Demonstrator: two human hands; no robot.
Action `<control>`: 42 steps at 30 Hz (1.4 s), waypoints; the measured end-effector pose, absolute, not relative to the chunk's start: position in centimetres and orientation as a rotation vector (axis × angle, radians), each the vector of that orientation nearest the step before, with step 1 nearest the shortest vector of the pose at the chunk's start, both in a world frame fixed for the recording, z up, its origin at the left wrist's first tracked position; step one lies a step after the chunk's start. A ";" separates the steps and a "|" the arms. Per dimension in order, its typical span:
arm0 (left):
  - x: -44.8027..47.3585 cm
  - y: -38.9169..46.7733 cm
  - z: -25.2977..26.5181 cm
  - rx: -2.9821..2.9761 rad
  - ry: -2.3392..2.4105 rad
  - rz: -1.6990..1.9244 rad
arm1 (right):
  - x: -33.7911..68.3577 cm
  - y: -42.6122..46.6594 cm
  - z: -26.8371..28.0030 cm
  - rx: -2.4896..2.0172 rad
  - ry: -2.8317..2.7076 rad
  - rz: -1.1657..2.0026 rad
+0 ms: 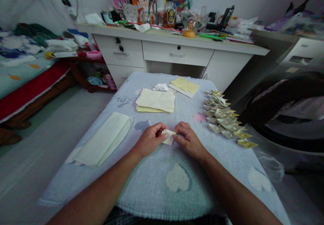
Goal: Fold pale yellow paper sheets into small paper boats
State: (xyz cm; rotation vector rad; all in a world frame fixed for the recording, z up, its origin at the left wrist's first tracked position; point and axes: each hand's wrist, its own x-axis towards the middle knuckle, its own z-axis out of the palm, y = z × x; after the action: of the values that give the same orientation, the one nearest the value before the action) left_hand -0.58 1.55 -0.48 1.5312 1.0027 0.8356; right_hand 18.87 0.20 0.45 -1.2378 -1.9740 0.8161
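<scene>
A small folded piece of pale paper (169, 138) is held between my two hands, just above the cloth-covered table (149, 188). My left hand (152, 137) pinches its left side, thumb on the front face. The right edge is pinched by the thumb and fingers of my right hand (188, 138). Beyond my hands lies a stack of cream paper sheets (155, 100). To the right stand rows of several folded paper boats (224, 115), some whitish and some yellow.
A long folded pile of pale paper (103, 139) lies on the left. Yellow sheets (186, 85) and a crumpled white tissue (160, 87) lie at the far end. Behind is a white desk (177, 51) crowded with a jar (170, 14) and other items; a washing machine (301, 54) stands right.
</scene>
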 end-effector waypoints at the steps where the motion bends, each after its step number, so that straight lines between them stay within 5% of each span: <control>1: -0.6 1.5 -0.4 1.540 1.007 0.838 | 18.9 0.2 0.5 -1.237 -1.970 0.818; 22: -0.7 0.8 1.0 2.048 1.086 0.898 | 19.4 0.6 1.1 -1.185 -1.950 0.882; 42: -1.1 1.0 1.1 1.797 1.092 0.795 | 19.3 0.5 1.2 -1.109 -2.139 0.858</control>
State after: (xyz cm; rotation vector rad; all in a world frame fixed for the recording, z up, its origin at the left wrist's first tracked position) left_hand -1.09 1.01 1.07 1.7968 1.0916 0.7946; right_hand 19.27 0.45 1.17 -1.1094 -2.1391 0.8581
